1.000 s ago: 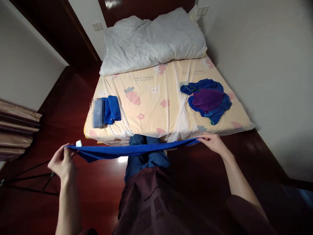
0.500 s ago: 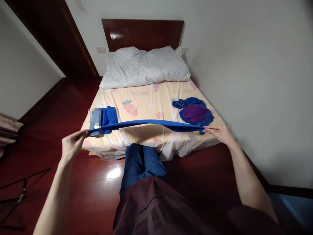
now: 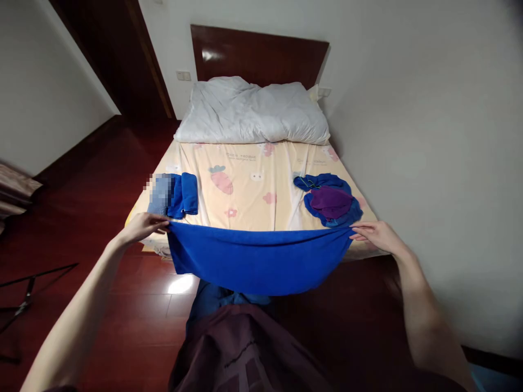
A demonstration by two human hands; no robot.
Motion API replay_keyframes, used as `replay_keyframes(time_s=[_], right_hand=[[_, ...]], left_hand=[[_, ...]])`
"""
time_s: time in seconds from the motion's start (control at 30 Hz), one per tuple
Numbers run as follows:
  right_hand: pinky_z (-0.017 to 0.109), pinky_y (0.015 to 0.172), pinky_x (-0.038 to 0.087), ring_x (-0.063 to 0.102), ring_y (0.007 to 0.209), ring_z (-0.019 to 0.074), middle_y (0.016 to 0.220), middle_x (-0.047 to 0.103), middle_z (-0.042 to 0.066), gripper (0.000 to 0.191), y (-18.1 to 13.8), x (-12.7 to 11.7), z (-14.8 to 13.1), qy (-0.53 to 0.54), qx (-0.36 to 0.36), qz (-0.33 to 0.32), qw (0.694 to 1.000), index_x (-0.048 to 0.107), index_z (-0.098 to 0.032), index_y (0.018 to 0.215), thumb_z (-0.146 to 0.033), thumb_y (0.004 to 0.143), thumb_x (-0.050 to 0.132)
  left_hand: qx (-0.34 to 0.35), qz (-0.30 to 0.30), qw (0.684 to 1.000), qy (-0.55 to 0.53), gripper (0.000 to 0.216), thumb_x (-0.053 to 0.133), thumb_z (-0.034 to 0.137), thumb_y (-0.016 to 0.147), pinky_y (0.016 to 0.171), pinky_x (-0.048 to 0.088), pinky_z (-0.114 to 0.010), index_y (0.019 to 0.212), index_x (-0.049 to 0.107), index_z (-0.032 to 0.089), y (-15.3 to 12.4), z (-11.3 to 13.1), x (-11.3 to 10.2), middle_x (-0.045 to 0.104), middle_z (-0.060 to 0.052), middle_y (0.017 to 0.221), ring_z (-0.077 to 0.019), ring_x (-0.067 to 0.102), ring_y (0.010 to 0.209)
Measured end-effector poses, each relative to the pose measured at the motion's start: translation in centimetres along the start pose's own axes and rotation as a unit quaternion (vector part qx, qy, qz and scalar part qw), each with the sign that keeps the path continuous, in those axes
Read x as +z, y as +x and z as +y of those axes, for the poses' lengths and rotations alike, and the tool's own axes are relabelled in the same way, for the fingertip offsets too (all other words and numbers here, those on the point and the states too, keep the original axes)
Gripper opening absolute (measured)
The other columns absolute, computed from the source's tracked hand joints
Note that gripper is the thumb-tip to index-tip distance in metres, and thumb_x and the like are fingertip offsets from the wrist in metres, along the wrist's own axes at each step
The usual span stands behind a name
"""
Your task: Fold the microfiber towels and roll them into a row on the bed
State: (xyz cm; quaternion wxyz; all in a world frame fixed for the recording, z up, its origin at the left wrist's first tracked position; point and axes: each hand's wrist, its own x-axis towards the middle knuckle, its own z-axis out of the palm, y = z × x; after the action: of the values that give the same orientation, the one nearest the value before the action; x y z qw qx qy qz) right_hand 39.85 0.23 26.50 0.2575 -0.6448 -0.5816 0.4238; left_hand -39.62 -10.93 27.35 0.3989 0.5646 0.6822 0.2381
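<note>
A blue towel [image 3: 257, 261] hangs stretched between my hands, its top edge pulled nearly straight and its lower part sagging toward me over my legs. My left hand [image 3: 145, 226] pinches the towel's left top corner. At the opposite corner my right hand [image 3: 376, 236] grips with thumb and fingers. Beyond my left hand, rolled or folded blue cloths [image 3: 183, 195] lie on the bed beside a grey-blue cloth [image 3: 160, 193], partly blurred out. Just past my right hand sits a crumpled heap of blue cloths [image 3: 327, 182] with a purple cloth [image 3: 332, 202] on top.
The bed [image 3: 241, 190] has a cream sheet with carrot prints. A white quilt [image 3: 253, 111] lies bunched against the dark headboard [image 3: 257, 54]. A wall [image 3: 429, 163] runs along the right side. A black stand [image 3: 26, 299] is on the floor at left.
The towel, a narrow taut strip before, now drops open as a broad sheet below my hands. Both hands have shifted slightly to the right and lower in view. The view has tilted a little.
</note>
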Motion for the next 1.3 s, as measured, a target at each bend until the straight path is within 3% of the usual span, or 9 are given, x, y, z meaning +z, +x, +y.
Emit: replay_keyframes(time_s=[0.13, 0.27, 0.37, 0.47, 0.63, 0.83, 1.0, 1.17, 1.3], right_hand=[[0.038, 0.069, 0.069, 0.081, 0.071, 0.0308, 0.08, 0.079, 0.016, 0.057, 6.8, 1.2, -1.2, 0.022, -0.042, 0.058, 0.997, 0.077, -0.014, 0.085, -0.061, 0.058, 0.095], [0.044, 0.088, 0.067, 0.082, 0.085, 0.0304, 0.087, 0.081, 0.016, 0.042, 12.2, 1.6, -3.2, -0.016, -0.103, 0.17, 0.98, 0.077, -0.014, 0.093, -0.054, 0.078, 0.083], [0.041, 0.101, 0.062, 0.08, 0.105, 0.0295, 0.109, 0.081, 0.021, 0.035, 13.9, 1.6, -4.3, -0.047, -0.161, 0.257, 0.952, 0.078, -0.012, 0.111, -0.04, 0.091, 0.069], [0.035, 0.104, 0.06, 0.077, 0.115, 0.0269, 0.127, 0.076, 0.024, 0.038, 14.3, 2.1, -4.0, -0.011, -0.21, 0.291, 0.933, 0.076, -0.008, 0.121, -0.031, 0.094, 0.063], [0.043, 0.107, 0.062, 0.076, 0.117, 0.03, 0.13, 0.075, 0.023, 0.032, 14.8, 4.5, 0.5, 0.01, -0.256, 0.287, 0.923, 0.079, -0.011, 0.105, -0.036, 0.086, 0.07], [0.052, 0.106, 0.061, 0.078, 0.109, 0.0325, 0.123, 0.078, 0.02, 0.035, 14.1, 9.8, 9.0, -0.061, -0.175, 0.217, 0.958, 0.079, -0.015, 0.095, -0.045, 0.084, 0.065], [0.055, 0.104, 0.061, 0.079, 0.105, 0.0348, 0.102, 0.082, 0.016, 0.021, 12.2, 13.4, 15.4, -0.162, -0.078, 0.145, 0.973, 0.076, -0.02, 0.077, -0.033, 0.078, 0.06], [0.053, 0.111, 0.057, 0.076, 0.114, 0.0329, 0.118, 0.08, 0.014, 0.024, 11.1, 13.8, 19.0, -0.21, -0.071, 0.105, 0.969, 0.076, -0.021, 0.084, -0.027, 0.078, 0.053], [0.052, 0.121, 0.049, 0.068, 0.13, 0.032, 0.131, 0.076, 0.012, 0.039, 12.2, 13.4, 18.1, -0.28, -0.089, 0.079, 0.953, 0.079, -0.02, 0.106, -0.021, 0.08, 0.05]], left_hand=[[0.013, 0.078, 0.996, 0.046, 0.052, 0.083, 0.062, 0.071, 0.077, 0.068, -0.042, 0.095, 0.083, 0.016, 7.1, 1.8, 0.5, 0.079, -0.013, 0.077, -0.0333, 0.08, 0.077], [0.04, 0.222, 0.969, 0.1, 0.024, 0.078, 0.035, 0.083, 0.092, 0.064, -0.042, 0.095, 0.082, 0.015, 12.9, 5.8, -0.4, 0.081, -0.01, 0.085, -0.0304, 0.08, 0.089], [0.126, 0.336, 0.928, 0.105, 0.026, 0.07, 0.032, 0.092, 0.102, 0.059, -0.038, 0.104, 0.081, 0.011, 15.0, 8.5, -0.6, 0.081, -0.012, 0.106, -0.0234, 0.078, 0.1], [0.211, 0.377, 0.899, 0.078, 0.033, 0.06, 0.035, 0.101, 0.103, 0.058, -0.035, 0.113, 0.079, 0.011, 15.5, 9.5, 0.3, 0.077, -0.012, 0.124, -0.0192, 0.074, 0.109], [0.239, 0.353, 0.9, 0.084, 0.033, 0.058, 0.037, 0.101, 0.112, 0.055, -0.041, 0.109, 0.079, 0.013, 15.6, 6.1, 3.9, 0.075, -0.014, 0.129, -0.0237, 0.072, 0.118], [0.137, 0.246, 0.95, 0.134, 0.035, 0.053, 0.032, 0.096, 0.116, 0.053, -0.045, 0.104, 0.079, 0.01, 15.5, -4.3, 10.8, 0.075, -0.019, 0.129, -0.0291, 0.072, 0.121], [0.056, 0.152, 0.973, 0.163, 0.035, 0.052, 0.031, 0.09, 0.109, 0.057, -0.048, 0.103, 0.08, 0.013, 12.8, -11.0, 15.8, 0.078, -0.018, 0.12, -0.0321, 0.073, 0.116], [0.074, 0.104, 0.973, 0.191, 0.037, 0.05, 0.037, 0.092, 0.112, 0.054, -0.051, 0.097, 0.081, 0.018, 10.2, -12.9, 17.1, 0.078, -0.016, 0.121, -0.034, 0.066, 0.125], [0.119, 0.046, 0.946, 0.297, 0.037, 0.05, 0.04, 0.093, 0.106, 0.053, -0.054, 0.093, 0.081, 0.02, 9.9, -12.5, 16.3, 0.077, -0.015, 0.122, -0.0373, 0.063, 0.121]])
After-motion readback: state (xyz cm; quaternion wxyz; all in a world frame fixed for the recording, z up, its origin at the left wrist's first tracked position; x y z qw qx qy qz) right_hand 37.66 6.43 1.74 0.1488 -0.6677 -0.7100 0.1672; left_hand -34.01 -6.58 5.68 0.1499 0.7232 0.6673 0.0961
